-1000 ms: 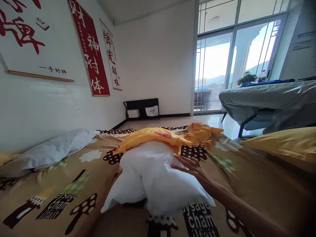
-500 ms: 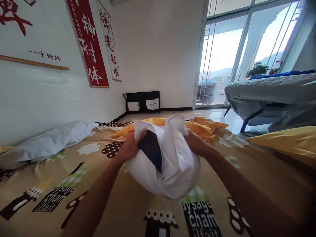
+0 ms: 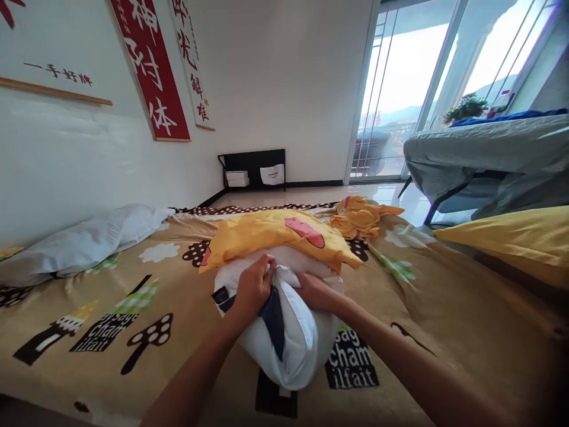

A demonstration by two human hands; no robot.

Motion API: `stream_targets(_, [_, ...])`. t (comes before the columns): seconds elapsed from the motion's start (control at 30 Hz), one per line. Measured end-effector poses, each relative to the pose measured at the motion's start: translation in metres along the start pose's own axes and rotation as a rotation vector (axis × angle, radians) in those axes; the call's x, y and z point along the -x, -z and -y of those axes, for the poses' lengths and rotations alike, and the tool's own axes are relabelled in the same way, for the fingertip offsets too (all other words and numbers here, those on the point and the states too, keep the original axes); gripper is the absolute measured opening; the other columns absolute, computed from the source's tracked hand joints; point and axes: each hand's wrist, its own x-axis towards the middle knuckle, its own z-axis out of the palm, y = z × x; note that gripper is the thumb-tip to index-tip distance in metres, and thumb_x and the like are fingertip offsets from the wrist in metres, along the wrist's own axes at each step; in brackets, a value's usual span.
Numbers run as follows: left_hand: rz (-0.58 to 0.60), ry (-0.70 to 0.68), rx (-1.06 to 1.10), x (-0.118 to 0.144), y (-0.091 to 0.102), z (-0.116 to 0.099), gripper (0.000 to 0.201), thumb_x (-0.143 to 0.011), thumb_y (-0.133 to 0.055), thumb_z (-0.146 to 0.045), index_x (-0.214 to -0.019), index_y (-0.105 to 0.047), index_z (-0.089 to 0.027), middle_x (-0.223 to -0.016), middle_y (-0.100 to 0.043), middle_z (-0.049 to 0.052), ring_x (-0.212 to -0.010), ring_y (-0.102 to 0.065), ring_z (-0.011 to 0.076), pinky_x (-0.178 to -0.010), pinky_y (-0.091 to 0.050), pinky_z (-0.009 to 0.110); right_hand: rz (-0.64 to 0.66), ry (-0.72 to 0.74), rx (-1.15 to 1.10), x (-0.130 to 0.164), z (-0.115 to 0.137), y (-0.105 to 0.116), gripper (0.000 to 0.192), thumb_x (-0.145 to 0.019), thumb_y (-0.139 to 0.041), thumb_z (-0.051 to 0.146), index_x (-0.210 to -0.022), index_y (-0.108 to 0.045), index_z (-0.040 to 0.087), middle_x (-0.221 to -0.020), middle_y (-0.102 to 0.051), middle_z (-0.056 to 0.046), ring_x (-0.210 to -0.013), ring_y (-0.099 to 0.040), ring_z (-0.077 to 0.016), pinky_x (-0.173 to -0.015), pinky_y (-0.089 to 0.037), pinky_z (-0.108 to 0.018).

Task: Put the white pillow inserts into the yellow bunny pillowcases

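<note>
Gripping the white pillow (image 3: 288, 350) at its bunched top, the left hand (image 3: 252, 289) and right hand (image 3: 315, 293) are both closed on its fabric; it rests on the patterned bed (image 3: 133, 308), against a yellow pillowcase (image 3: 275, 237).

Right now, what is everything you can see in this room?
pillow: one, white with a dark strip, on the bed, gripped by both hands
yellow case: one, yellow with a pink patch, just behind the pillow
yellow cloth: one, crumpled, far end of the bed
bedsheet: one, tan with mushroom prints
white pillow: one, by the left wall
yellow pillow: one, right edge
banners: three, red and white, left wall
black rack: one, far corner
grey cot: one, by the window
left hand: fingers pinching the pillow
right hand: pressed on the pillow
</note>
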Motion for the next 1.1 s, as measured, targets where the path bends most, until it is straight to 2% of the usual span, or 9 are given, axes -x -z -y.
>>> stream_targets(0.13, [-0.021,0.035,0.163,-0.001,-0.017,0.001,0.026,-0.094,-0.032,-0.041,-0.091,-0.048,-0.021,-0.082,-0.064,0.003,-0.076,-0.059,0.0177,-0.071,-0.042,0.027,0.072,0.001,0.041,0.005,0.004,-0.001,0.024,-0.084,-0.055,0.031,-0.067,-0.063,0.015,-0.072,-0.070,-0.007,-0.063,-0.060,-0.0164,-0.056,-0.037,-0.025])
stream_targets(0.37, [0.135,-0.059,0.241,-0.005,-0.019,0.009,0.035,-0.086,-0.044,-0.048,-0.074,-0.055,-0.018,-0.073,-0.061,0.002,-0.070,-0.055,0.0168,-0.068,-0.039,0.026,0.095,-0.081,0.113,0.004,0.003,0.007,0.036,-0.084,-0.053,0.042,-0.069,-0.069,0.013,-0.071,-0.071,-0.011,-0.066,-0.062,-0.0199,-0.056,-0.034,-0.027])
stream_targets(0.5, [0.060,0.026,0.392,-0.022,-0.025,0.020,0.029,-0.079,-0.051,-0.041,-0.068,-0.059,-0.017,-0.074,-0.065,0.003,-0.075,-0.057,0.0185,-0.074,-0.043,0.028,-0.094,-0.058,0.188,0.006,0.016,0.019,0.026,-0.087,-0.053,0.035,-0.088,-0.068,0.015,-0.091,-0.071,-0.009,-0.086,-0.063,-0.0210,-0.072,-0.041,-0.028])
stream_targets(0.57, [0.048,0.075,0.426,-0.033,-0.031,0.027,0.027,-0.076,-0.053,-0.040,-0.064,-0.059,-0.016,-0.069,-0.064,0.003,-0.072,-0.056,0.0186,-0.071,-0.043,0.028,-0.251,-0.027,0.237,0.012,0.032,0.025,0.024,-0.089,-0.052,0.033,-0.101,-0.064,0.017,-0.104,-0.067,-0.008,-0.097,-0.059,-0.0213,-0.082,-0.042,-0.030])
stream_targets(0.63, [0.056,0.100,0.449,-0.040,-0.036,0.033,0.027,-0.076,-0.054,-0.039,-0.063,-0.059,-0.016,-0.065,-0.063,0.002,-0.068,-0.055,0.0176,-0.066,-0.043,0.028,-0.311,-0.008,0.302,0.024,0.055,0.028,0.029,-0.092,-0.047,0.036,-0.109,-0.060,0.017,-0.110,-0.064,-0.010,-0.101,-0.058,-0.0227,-0.086,-0.043,-0.034])
stream_targets(0.73, [0.071,0.108,0.498,-0.042,-0.044,0.034,0.029,-0.076,-0.053,-0.040,-0.060,-0.057,-0.016,-0.062,-0.060,0.001,-0.065,-0.052,0.0155,-0.061,-0.042,0.026,-0.150,-0.041,0.450,0.046,0.093,0.024,0.050,-0.091,-0.044,0.053,-0.121,-0.056,0.016,-0.113,-0.062,-0.016,-0.103,-0.059,-0.0303,-0.084,-0.046,-0.043])
stream_targets(0.83, [0.090,0.101,0.539,-0.037,-0.047,0.033,0.030,-0.076,-0.053,-0.041,-0.061,-0.057,-0.016,-0.062,-0.059,0.001,-0.062,-0.050,0.0139,-0.059,-0.043,0.025,0.070,-0.154,0.589,0.059,0.116,0.012,0.073,-0.082,-0.060,0.055,-0.139,-0.043,0.011,-0.133,-0.048,-0.028,-0.118,-0.050,-0.0416,-0.084,-0.046,-0.050])
stream_targets(0.93, [0.074,0.093,0.547,-0.033,-0.044,0.034,0.029,-0.075,-0.056,-0.042,-0.063,-0.058,-0.016,-0.065,-0.061,0.002,-0.063,-0.052,0.0146,-0.062,-0.046,0.026,0.141,-0.128,0.652,0.058,0.115,0.000,0.073,-0.082,-0.061,0.043,-0.145,-0.035,0.015,-0.145,-0.034,-0.029,-0.121,-0.047,-0.0436,-0.081,-0.049,-0.050])
stream_targets(1.1, [-0.126,0.097,0.489,-0.028,-0.029,0.036,0.023,-0.078,-0.052,-0.037,-0.070,-0.060,-0.017,-0.077,-0.066,0.005,-0.077,-0.058,0.0185,-0.077,-0.048,0.031,0.084,0.052,0.664,0.044,0.089,-0.006,0.058,-0.085,-0.047,0.021,-0.143,-0.039,0.024,-0.129,-0.052,-0.020,-0.102,-0.057,-0.0320,-0.072,-0.051,-0.040])
